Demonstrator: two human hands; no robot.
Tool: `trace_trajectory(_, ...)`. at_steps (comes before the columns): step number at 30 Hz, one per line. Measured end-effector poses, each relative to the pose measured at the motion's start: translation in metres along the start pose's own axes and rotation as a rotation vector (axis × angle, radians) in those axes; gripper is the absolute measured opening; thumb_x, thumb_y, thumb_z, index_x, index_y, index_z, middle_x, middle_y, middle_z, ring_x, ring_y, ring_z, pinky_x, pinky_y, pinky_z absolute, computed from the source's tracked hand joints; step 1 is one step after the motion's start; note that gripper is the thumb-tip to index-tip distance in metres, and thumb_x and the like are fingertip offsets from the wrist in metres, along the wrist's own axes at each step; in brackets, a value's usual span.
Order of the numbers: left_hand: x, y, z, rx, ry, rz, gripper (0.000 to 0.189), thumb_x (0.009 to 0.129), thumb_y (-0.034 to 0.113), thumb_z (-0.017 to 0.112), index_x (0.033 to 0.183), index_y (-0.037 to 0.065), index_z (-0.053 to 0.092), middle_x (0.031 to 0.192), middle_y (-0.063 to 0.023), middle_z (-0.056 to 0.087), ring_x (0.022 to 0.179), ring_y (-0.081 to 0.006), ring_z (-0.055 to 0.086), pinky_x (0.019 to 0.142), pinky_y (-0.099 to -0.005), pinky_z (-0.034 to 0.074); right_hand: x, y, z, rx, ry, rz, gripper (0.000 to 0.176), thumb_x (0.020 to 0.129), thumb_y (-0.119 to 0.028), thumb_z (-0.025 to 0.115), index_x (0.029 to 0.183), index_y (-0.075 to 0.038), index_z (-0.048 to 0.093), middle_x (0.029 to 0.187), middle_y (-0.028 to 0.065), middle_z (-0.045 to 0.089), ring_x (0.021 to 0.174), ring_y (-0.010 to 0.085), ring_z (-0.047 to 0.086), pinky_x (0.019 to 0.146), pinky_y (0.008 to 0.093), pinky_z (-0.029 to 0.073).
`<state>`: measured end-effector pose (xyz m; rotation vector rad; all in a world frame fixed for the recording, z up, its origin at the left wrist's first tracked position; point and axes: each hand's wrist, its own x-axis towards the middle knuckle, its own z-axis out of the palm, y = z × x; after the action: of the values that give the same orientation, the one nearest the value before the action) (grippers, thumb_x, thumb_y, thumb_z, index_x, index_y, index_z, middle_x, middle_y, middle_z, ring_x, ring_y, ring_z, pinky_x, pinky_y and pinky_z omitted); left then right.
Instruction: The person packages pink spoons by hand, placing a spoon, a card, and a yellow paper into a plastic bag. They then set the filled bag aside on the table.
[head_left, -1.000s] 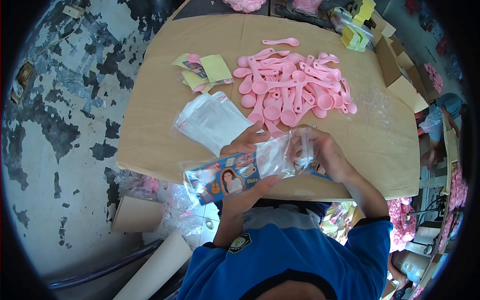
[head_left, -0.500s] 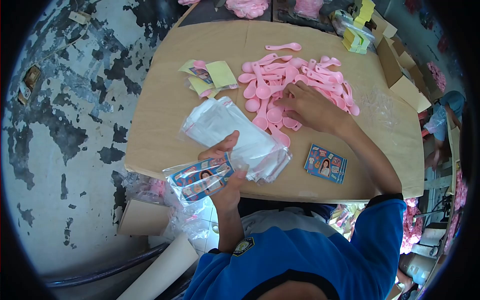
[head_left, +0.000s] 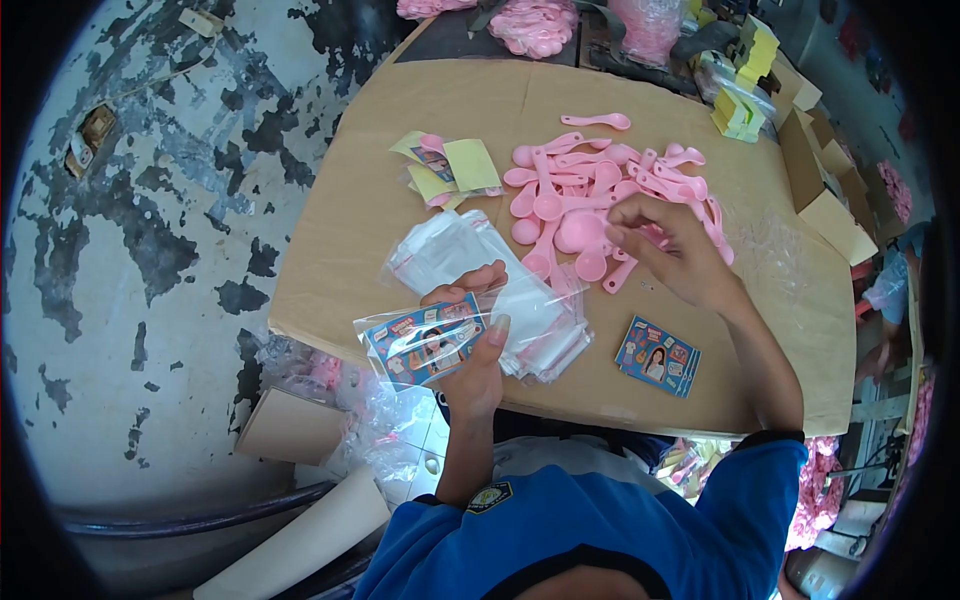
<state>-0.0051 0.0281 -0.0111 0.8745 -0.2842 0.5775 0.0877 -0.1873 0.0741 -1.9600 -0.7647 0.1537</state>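
brown paper-covered table (head_left: 790,350): left hand (head_left: 470,345) grasps clear, glossy plastic bag (head_left: 364,326), blue portrait card (head_left: 422,342) inside, at near edge. right hand (head_left: 680,250) curled at smooth pink plastic spoons (head_left: 606,178); grip unclear.

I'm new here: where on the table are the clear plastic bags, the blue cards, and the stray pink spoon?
Clear plastic bags (head_left: 530,305): head view, top of stack.
Blue cards (head_left: 655,352): head view, printed face.
Stray pink spoon (head_left: 620,122): head view, bowl.

Small packing workshop: brown paper-covered table (head_left: 430,100) w/ loose pink plastic spoons (head_left: 590,190), open brown cardboard box (head_left: 815,185) at edge; peeling grey-white wall (head_left: 130,300) alongside.
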Motion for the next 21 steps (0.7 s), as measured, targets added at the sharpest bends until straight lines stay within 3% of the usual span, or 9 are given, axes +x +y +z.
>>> trace_trajectory(1,0.001,-0.001,0.001,-0.022,0.014,-0.002,0.048,0.078,-0.002,0.068,0.118,0.009,0.045,0.124,-0.0194,0.055,0.123,-0.0365,0.049,0.108,-0.0517,0.034,-0.004,-0.001,-0.005,-0.071,0.033,-0.095,0.015,0.091,-0.006,0.062,0.101,0.005,0.062,0.094,0.0073,0.064,0.084,0.0099,0.061,0.074,0.0257,0.052)
trace_trajectory(4,0.0,-0.003,0.006,-0.059,0.044,-0.008,0.048,0.079,-0.001,0.068,0.12,0.01,0.045,0.126,-0.0186,0.053,0.125,-0.0368,0.047,0.107,-0.0515,0.034,-0.018,-0.028,-0.015,0.047,-0.071,-0.004,0.014,0.091,-0.006,0.062,0.101,0.004,0.064,0.091,0.0082,0.065,0.083,0.0109,0.062,0.073,0.0261,0.051)
trace_trajectory(10,-0.007,-0.015,0.036,-0.226,0.002,-0.103,0.051,0.08,0.004,0.07,0.122,0.012,0.042,0.128,-0.0169,0.05,0.127,-0.0374,0.045,0.107,-0.0508,0.036,-0.036,-0.032,-0.004,0.035,-0.079,-0.09,0.018,0.087,-0.006,0.067,0.103,0.002,0.065,0.094,0.0085,0.068,0.087,0.0128,0.064,0.076,0.027,0.052)
trace_trajectory(11,-0.01,-0.013,0.046,-0.268,0.012,-0.146,0.052,0.081,0.008,0.072,0.122,0.013,0.04,0.13,-0.0156,0.049,0.128,-0.0353,0.044,0.108,-0.049,0.036,-0.038,-0.037,-0.001,0.207,-0.086,-0.075,0.02,0.086,-0.007,0.067,0.104,0.0,0.065,0.097,0.0075,0.069,0.089,0.0136,0.065,0.078,0.0271,0.052)
trace_trajectory(14,-0.023,-0.016,0.062,-0.352,0.118,-0.367,0.057,0.082,0.014,0.074,0.126,0.013,0.037,0.133,-0.0132,0.046,0.13,-0.0313,0.042,0.109,-0.0458,0.035,-0.042,-0.042,0.002,0.141,-0.019,-0.225,0.019,0.088,-0.008,0.064,0.105,0.0,0.066,0.097,0.0075,0.069,0.088,0.0134,0.065,0.078,0.0276,0.052)
trace_trajectory(15,-0.028,-0.024,0.059,-0.356,0.088,-0.428,0.073,0.082,0.021,0.075,0.138,0.015,0.029,0.136,-0.0112,0.042,0.133,-0.0276,0.038,0.111,-0.0433,0.033,-0.044,-0.043,0.0,0.128,0.004,-0.243,0.018,0.088,-0.008,0.063,0.104,0.0,0.066,0.097,0.0077,0.069,0.088,0.0134,0.065,0.078,0.0277,0.052)
trace_trajectory(17,-0.038,-0.038,0.059,-0.325,-0.001,-0.403,0.081,0.083,0.036,0.071,0.144,0.014,0.022,0.144,-0.0143,0.034,0.136,-0.0311,0.034,0.114,-0.0472,0.028,-0.051,-0.048,-0.014,0.132,0.055,-0.183,0.017,0.087,-0.006,0.063,0.103,0.0,0.066,0.096,0.0086,0.068,0.084,0.0133,0.065,0.076,0.0277,0.053)
trace_trajectory(19,-0.036,-0.041,0.064,-0.273,-0.077,-0.376,0.091,0.081,0.046,0.071,0.147,0.011,0.018,0.149,-0.0169,0.029,0.139,-0.033,0.03,0.115,-0.0485,0.024,-0.061,-0.059,-0.052,-0.16,0.182,-0.317,0.016,0.083,-0.002,0.063,0.099,-0.001,0.065,0.092,0.0087,0.068,0.076,0.0121,0.065,0.068,0.0259,0.053)
trace_trajectory(21,-0.024,-0.035,0.068,-0.2,-0.138,-0.347,0.101,0.077,0.051,0.073,0.147,0.005,0.017,0.151,-0.0191,0.025,0.14,-0.0332,0.026,0.117,-0.0473,0.021,-0.082,-0.078,-0.074,-0.202,0.394,-0.191,0.011,0.08,0.001,0.065,0.091,0.001,0.064,0.087,0.0088,0.066,0.073,0.0146,0.064,0.065,0.0247,0.05)
